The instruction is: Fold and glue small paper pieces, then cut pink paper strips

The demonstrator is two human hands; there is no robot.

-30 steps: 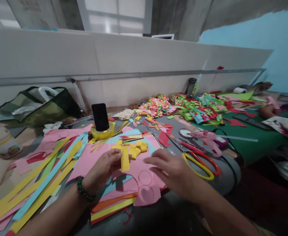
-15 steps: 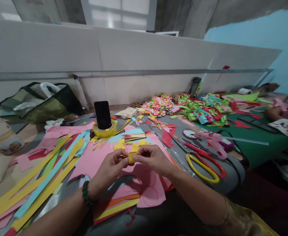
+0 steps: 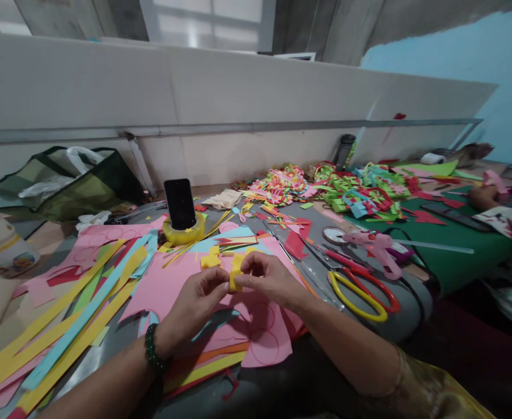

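A small yellow strip, paper or felt (image 3: 235, 280), is pinched between both hands above a pink sheet (image 3: 168, 285). My left hand (image 3: 204, 291), with a dark green bead bracelet at the wrist, closes thumb and forefinger on its left edge. From the other side my right hand (image 3: 269, 280) grips it with thumb and bent fingers. Just behind the fingers lie more small yellow pieces (image 3: 212, 256). The pink sheet has round outlines drawn on it and covers orange, yellow and red sheets (image 3: 207, 368).
Yellow-handled and red-handled scissors (image 3: 356, 297) and a pink glue gun (image 3: 375, 250) lie to the right. A phone (image 3: 180, 203) stands in a tape roll (image 3: 186, 231). Long strips (image 3: 72, 326) spread left. Colourful flower pieces (image 3: 282, 185) pile behind. Another person's hand (image 3: 485, 198) is far right.
The yellow strip between my fingers now stands taller, with its upper part raised. Both hands stay in nearly the same place; the whole view has shifted slightly.
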